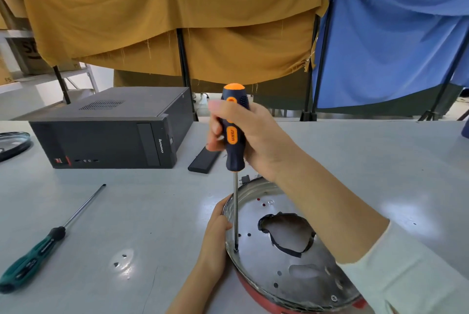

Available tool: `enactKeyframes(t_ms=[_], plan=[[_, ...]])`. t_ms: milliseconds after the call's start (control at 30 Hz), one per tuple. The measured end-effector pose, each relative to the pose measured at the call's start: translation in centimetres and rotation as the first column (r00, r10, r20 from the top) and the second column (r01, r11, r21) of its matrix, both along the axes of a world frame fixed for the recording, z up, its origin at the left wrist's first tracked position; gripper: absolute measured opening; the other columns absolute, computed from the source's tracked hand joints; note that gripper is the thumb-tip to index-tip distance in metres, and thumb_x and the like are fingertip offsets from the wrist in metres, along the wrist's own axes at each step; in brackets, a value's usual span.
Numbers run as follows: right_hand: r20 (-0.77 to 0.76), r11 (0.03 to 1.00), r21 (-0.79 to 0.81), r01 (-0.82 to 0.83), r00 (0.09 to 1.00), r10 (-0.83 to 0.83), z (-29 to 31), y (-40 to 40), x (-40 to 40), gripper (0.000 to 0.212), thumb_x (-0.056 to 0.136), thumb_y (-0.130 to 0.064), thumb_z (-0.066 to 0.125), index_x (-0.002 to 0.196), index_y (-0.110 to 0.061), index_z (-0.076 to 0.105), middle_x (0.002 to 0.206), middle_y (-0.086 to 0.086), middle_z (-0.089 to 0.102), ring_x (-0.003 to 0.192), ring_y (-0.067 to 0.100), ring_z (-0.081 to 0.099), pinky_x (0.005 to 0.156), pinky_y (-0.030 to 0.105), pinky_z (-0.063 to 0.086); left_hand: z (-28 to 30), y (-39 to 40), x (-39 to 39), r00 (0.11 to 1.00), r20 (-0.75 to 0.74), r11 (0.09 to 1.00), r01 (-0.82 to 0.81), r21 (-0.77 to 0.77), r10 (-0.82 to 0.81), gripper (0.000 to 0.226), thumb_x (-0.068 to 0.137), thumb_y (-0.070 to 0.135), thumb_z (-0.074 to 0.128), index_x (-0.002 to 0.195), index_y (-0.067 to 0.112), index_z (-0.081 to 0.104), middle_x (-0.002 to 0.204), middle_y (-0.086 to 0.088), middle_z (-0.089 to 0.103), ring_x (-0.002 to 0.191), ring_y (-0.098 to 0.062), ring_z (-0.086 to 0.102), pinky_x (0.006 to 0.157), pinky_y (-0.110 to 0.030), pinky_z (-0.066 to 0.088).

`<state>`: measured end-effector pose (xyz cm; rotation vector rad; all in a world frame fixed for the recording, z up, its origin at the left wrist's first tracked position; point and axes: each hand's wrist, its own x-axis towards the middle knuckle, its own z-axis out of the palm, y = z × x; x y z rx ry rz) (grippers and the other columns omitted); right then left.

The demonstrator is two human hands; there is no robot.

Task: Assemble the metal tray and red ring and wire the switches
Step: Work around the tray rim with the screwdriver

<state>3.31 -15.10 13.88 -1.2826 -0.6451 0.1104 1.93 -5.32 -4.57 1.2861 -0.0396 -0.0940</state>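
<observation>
Fastening step: metal tray [291,258] sits in red ring [256,293] at the table's [152,212] near edge. Right hand [251,136] grips screwdriver [234,136], tip on a rim screw. Left hand [215,237] clasps the tray's rim. Next move likely needs steady downward pressure, shaft vertical.

You are at a workshop bench: grey worktable [355,151], spare green screwdriver [38,250], desktop computer case [106,131], cloth-draped partition frames [177,22] behind
</observation>
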Motion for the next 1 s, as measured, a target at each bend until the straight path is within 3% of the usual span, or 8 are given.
enactKeyframes(t_ms=[167,267,400,533,700,833,933,1000], plan=[[-0.123,0.970,0.100,-0.223,0.964,0.234,0.4,-0.6,0.5,0.023,0.087,-0.017,0.049,0.066,-0.017,0.039,0.050,-0.006,0.042,0.037,0.008,0.039,0.040,0.018,0.032,0.0,0.0,0.0,1.000,-0.003,1.000,-0.012,0.000,0.012,0.040,0.074,0.011,0.049,0.107,0.025,0.068,0.107,-0.004,0.073,0.096,-0.016,0.070,0.064,-0.020,0.055],[-0.102,0.991,0.100,0.092,0.991,-0.082,-0.1,0.2,0.1,0.026,0.091,-0.012,0.053,0.069,-0.018,0.040,0.051,-0.002,0.036,0.038,0.009,0.029,0.040,0.020,0.026,-0.1,0.0,-0.1,1.000,0.003,1.000,-0.011,-0.005,0.011,0.044,0.068,0.016,0.048,0.102,0.030,0.071,0.108,-0.003,0.073,0.099,-0.018,0.069,0.066,-0.021,0.056],[0.059,0.860,0.095,0.502,0.859,-0.508,-1.0,1.4,-1.2,0.024,0.086,-0.012,0.059,0.069,-0.018,0.042,0.062,0.008,0.040,0.045,0.014,0.034,0.042,0.024,0.032,-0.2,-0.1,0.2,0.999,-0.007,0.999,-0.032,0.004,0.032,0.042,0.068,0.016,0.046,0.093,0.038,0.073,0.104,0.002,0.074,0.095,-0.014,0.070,0.064,-0.019,0.055],[0.082,0.994,-0.028,0.103,0.992,-0.100,0.1,-0.2,-0.9,0.017,0.088,-0.012,0.062,0.075,-0.015,0.052,0.061,0.001,0.054,0.050,0.015,0.047,0.047,0.025,0.041,-0.5,-0.1,0.4,0.999,-0.014,0.999,-0.040,0.025,0.041,0.037,0.080,0.009,0.048,0.106,0.026,0.068,0.109,-0.003,0.072,0.098,-0.017,0.069,0.069,-0.023,0.055],[-0.021,0.951,-0.007,-0.308,0.951,0.308,0.8,-0.9,-0.4,0.016,0.086,-0.017,0.049,0.071,-0.016,0.046,0.061,-0.002,0.055,0.049,0.014,0.053,0.046,0.024,0.042,-0.4,0.0,0.1,0.999,0.009,0.999,-0.031,0.041,0.031,0.048,0.070,0.018,0.048,0.115,0.022,0.064,0.115,-0.005,0.069,0.107,-0.021,0.066,0.077,-0.028,0.054],[-0.004,0.998,0.042,0.051,0.999,-0.051,0.0,0.8,-0.3,0.026,0.092,-0.014,0.053,0.070,-0.019,0.039,0.051,-0.004,0.038,0.036,0.009,0.030,0.040,0.020,0.029,-0.3,-0.1,-0.2,0.999,0.039,0.999,-0.016,0.029,0.014,0.046,0.074,0.022,0.047,0.117,0.022,0.062,0.113,-0.003,0.070,0.104,-0.019,0.067,0.071,-0.024,0.055],[0.077,0.858,0.097,0.504,0.856,-0.512,-1.0,2.1,-0.7,0.027,0.088,-0.016,0.060,0.069,-0.028,0.045,0.056,-0.006,0.042,0.046,0.010,0.038,0.044,0.022,0.033,-0.2,-0.2,-0.3,0.999,0.040,0.999,-0.034,0.005,0.034,0.047,0.071,0.021,0.045,0.114,0.021,0.063,0.104,0.000,0.073,0.093,-0.012,0.070,0.063,-0.018,0.054],[0.124,0.823,0.114,0.557,0.813,-0.568,-1.2,1.9,-0.8,0.025,0.088,-0.018,0.062,0.071,-0.027,0.047,0.059,-0.003,0.046,0.049,0.013,0.041,0.046,0.023,0.036,-0.2,-0.2,-0.4,0.998,0.048,0.999,-0.039,0.013,0.038,0.047,0.070,0.021,0.044,0.113,0.023,0.063,0.101,0.004,0.074,0.089,-0.009,0.070,0.061,-0.015,0.053]])
